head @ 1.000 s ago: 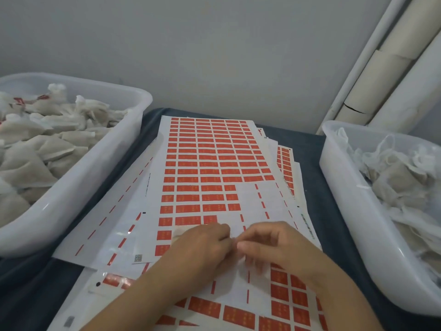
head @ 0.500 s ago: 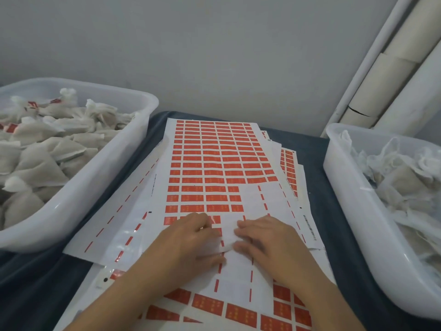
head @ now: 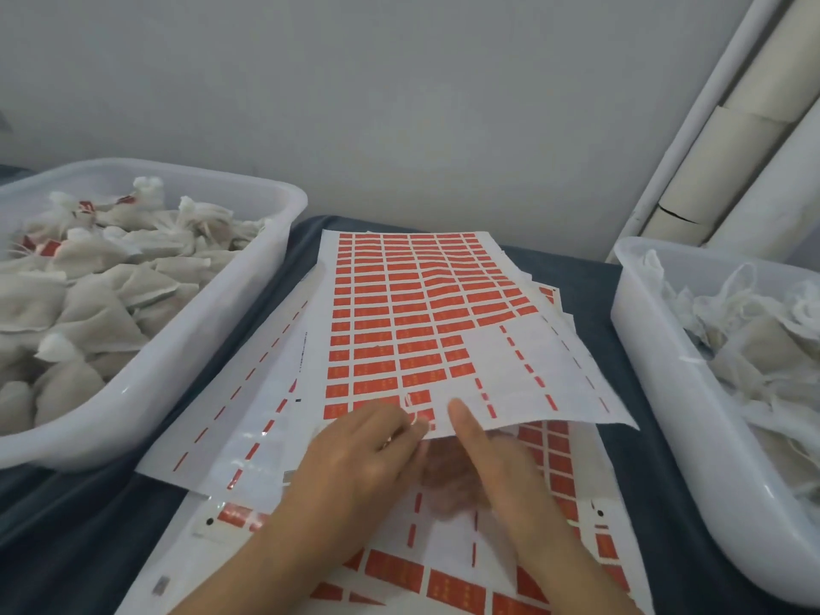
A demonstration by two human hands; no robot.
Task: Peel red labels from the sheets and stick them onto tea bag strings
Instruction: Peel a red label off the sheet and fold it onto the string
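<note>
At centre, the right hand (head: 483, 454) pinches the top label sheet's (head: 399, 321) lifted near edge, thumb on top, while the left hand (head: 359, 454) at its nine o'clock pinches a thin white string (head: 411, 417) there.

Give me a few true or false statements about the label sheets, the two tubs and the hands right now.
1. The top white sheet of red labels is lifted at its near edge. True.
2. The right hand holds that edge, thumb on top. True.
3. Both white plastic tubs are empty. False: the left tub and the right tub hold tea bags.
4. The left hand reaches into the left tub. False: it is at the sheet's near edge.
</note>
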